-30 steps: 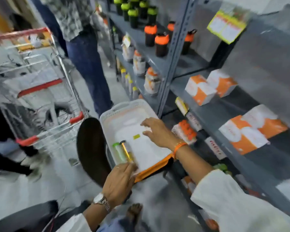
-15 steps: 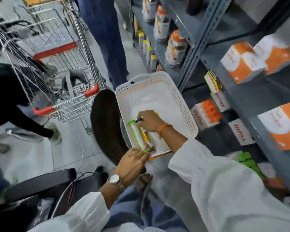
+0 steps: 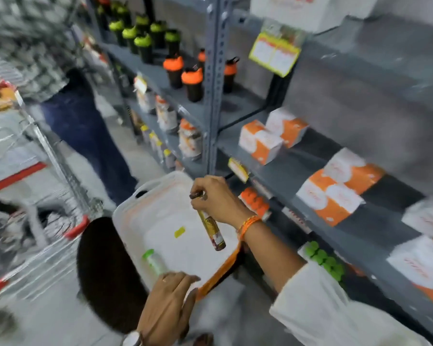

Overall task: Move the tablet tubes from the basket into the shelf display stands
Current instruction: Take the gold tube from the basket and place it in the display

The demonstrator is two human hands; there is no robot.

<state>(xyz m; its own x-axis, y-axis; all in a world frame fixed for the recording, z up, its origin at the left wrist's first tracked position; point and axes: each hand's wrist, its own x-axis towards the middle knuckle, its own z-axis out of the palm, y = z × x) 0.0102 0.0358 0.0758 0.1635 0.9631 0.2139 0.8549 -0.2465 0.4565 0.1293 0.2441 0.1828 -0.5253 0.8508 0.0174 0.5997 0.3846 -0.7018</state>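
My right hand (image 3: 216, 199) holds a yellow tablet tube (image 3: 211, 229) by its dark cap end, hanging tilted above the white basket (image 3: 145, 196). My left hand (image 3: 166, 308) grips the basket's near edge by the orange rim. A green-capped tube (image 3: 153, 262) lies inside the basket near my left hand. To the right, on a lower shelf, a display stand holds orange-capped tubes (image 3: 255, 202). Another stand farther down holds green-capped tubes (image 3: 325, 259).
Grey metal shelves (image 3: 280, 171) on the right carry orange-and-white boxes (image 3: 260, 142) and shaker bottles (image 3: 191, 83). A shopping trolley (image 3: 35, 171) stands at left. A person in jeans (image 3: 85, 136) stands in the aisle. The basket sits on a dark round stool (image 3: 103, 275).
My right hand has lifted the yellow tube out of the basket, leaving the green-capped one lying there. The view has swung up toward the shelves.
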